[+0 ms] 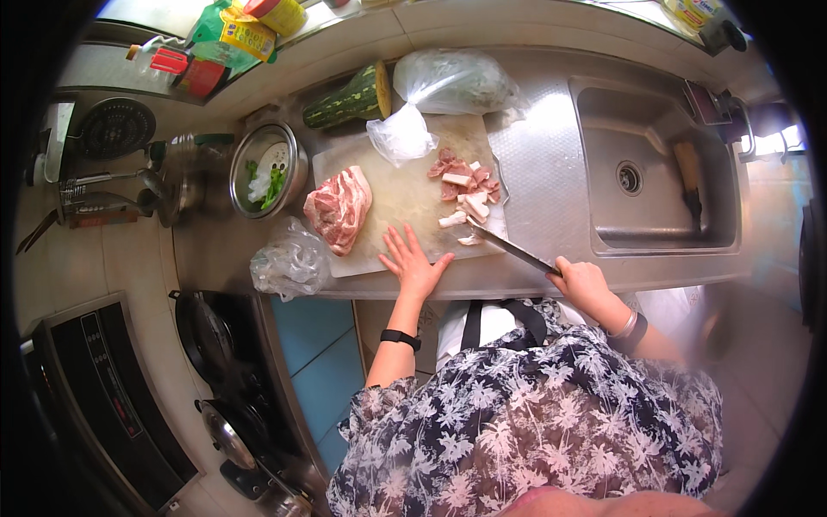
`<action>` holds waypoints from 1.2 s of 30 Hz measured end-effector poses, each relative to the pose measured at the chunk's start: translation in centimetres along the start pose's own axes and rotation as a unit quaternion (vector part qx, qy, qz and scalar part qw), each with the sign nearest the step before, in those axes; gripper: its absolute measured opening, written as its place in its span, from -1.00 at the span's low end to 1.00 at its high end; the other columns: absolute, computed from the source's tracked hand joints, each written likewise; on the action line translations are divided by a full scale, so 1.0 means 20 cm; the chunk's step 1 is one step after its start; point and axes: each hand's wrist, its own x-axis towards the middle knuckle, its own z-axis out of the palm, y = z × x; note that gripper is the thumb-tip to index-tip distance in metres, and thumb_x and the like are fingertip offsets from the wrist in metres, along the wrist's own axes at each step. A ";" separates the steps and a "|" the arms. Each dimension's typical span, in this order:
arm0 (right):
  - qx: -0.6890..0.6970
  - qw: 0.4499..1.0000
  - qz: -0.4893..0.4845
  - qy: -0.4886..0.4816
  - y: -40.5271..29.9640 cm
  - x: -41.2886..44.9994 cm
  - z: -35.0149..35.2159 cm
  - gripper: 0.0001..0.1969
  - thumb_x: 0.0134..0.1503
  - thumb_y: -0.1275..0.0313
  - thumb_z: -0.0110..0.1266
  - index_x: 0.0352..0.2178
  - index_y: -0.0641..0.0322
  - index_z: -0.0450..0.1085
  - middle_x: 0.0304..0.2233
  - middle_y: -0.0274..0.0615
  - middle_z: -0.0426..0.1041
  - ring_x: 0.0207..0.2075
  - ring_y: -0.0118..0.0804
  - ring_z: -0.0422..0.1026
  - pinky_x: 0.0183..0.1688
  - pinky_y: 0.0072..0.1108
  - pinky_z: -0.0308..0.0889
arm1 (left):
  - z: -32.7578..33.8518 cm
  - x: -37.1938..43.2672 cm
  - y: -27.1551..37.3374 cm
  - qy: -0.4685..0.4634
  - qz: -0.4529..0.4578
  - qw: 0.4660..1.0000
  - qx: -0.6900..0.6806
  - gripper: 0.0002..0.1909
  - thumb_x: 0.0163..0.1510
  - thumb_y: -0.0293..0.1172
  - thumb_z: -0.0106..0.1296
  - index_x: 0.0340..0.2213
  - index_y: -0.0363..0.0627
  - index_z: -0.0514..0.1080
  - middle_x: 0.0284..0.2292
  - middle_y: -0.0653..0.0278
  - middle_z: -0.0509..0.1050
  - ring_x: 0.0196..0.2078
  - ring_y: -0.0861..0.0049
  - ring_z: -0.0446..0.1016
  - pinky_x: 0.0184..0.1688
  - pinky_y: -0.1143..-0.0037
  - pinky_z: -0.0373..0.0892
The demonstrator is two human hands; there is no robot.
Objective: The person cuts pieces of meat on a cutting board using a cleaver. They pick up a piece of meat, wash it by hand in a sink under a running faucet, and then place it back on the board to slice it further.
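Observation:
My right hand (581,284) grips the handle of a kitchen knife (513,249), its blade tip touching the pale pieces at the lower right of a white cutting board (400,200). Beside the tip lies a heap of cut raw meat (452,178) with whitish fatty pieces (475,205). My left hand (413,262) rests with fingers spread on the board's near edge, holding nothing. Just left of it, a large slab of raw marbled meat (339,210) sits on the board. A knotted clear plastic bag (452,84) of something greenish lies partly over the board's far edge.
A cut green squash (349,97) lies behind the board. Left are a metal bowl (300,174) with green pieces and a crumpled plastic bag (291,258). The steel sink (659,226) at right holds a wooden-handled tool (688,174). A stove with pans (203,336) stands lower left.

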 end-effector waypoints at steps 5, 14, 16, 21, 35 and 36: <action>0.048 0.999 0.005 0.007 0.05 0.00 0.01 -0.74 0.01 0.20 -0.01 -0.50 0.18 0.25 -0.68 -0.05 0.38 -0.57 0.02 0.40 -0.51 -0.24 0.28 | 0.04 -0.06 0.10 0.101 0.072 0.990 -0.074 -0.18 -0.19 0.00 0.13 0.04 -0.11 0.08 0.10 -0.07 -0.05 0.17 0.07 -0.14 0.11 0.09 -0.16; 0.000 0.999 0.009 0.031 0.02 -0.05 -0.02 -0.74 0.02 0.22 -0.02 -0.51 0.20 0.23 -0.70 -0.07 0.38 -0.60 0.01 0.40 -0.53 -0.26 0.29 | 0.08 0.03 0.39 0.175 0.365 0.907 -0.114 -0.84 -0.16 -0.44 0.02 -0.43 -0.11 0.43 -0.44 0.29 0.41 -0.36 0.37 0.37 -0.31 0.41 0.30; -0.026 0.999 0.008 0.036 0.02 -0.06 -0.01 -0.74 0.01 0.21 -0.01 -0.52 0.19 0.22 -0.72 -0.09 0.37 -0.62 -0.03 0.41 -0.57 -0.29 0.30 | 0.11 0.05 0.39 0.166 0.361 0.909 -0.123 -0.86 -0.15 -0.46 0.01 -0.44 -0.12 0.43 -0.44 0.27 0.41 -0.37 0.35 0.38 -0.33 0.41 0.30; -0.052 0.997 0.029 0.041 -0.04 -0.01 0.03 -0.79 0.00 0.28 -0.02 -0.52 0.19 0.21 -0.74 -0.11 0.36 -0.65 -0.08 0.41 -0.62 -0.32 0.29 | 0.14 0.04 0.42 0.146 0.352 0.915 -0.134 -0.87 -0.17 -0.51 -0.02 -0.46 -0.16 0.43 -0.46 0.21 0.41 -0.40 0.30 0.38 -0.37 0.40 0.33; -0.025 0.996 0.041 0.071 -0.02 0.03 0.01 -0.75 0.00 0.23 0.00 -0.52 0.20 0.25 -0.71 -0.11 0.39 -0.63 -0.08 0.43 -0.57 -0.34 0.34 | 0.09 0.00 0.37 0.109 0.416 0.895 -0.120 -0.84 -0.20 -0.51 0.02 -0.46 -0.09 0.44 -0.46 0.26 0.41 -0.38 0.32 0.38 -0.34 0.41 0.30; -0.018 0.996 0.034 0.077 -0.05 0.07 0.00 -0.75 0.00 0.23 0.00 -0.53 0.19 0.25 -0.71 -0.11 0.39 -0.64 -0.08 0.43 -0.58 -0.34 0.34 | 0.06 0.02 0.37 0.105 0.426 0.894 -0.092 -0.86 -0.17 -0.51 0.02 -0.46 -0.07 0.44 -0.46 0.27 0.42 -0.38 0.33 0.39 -0.36 0.40 0.29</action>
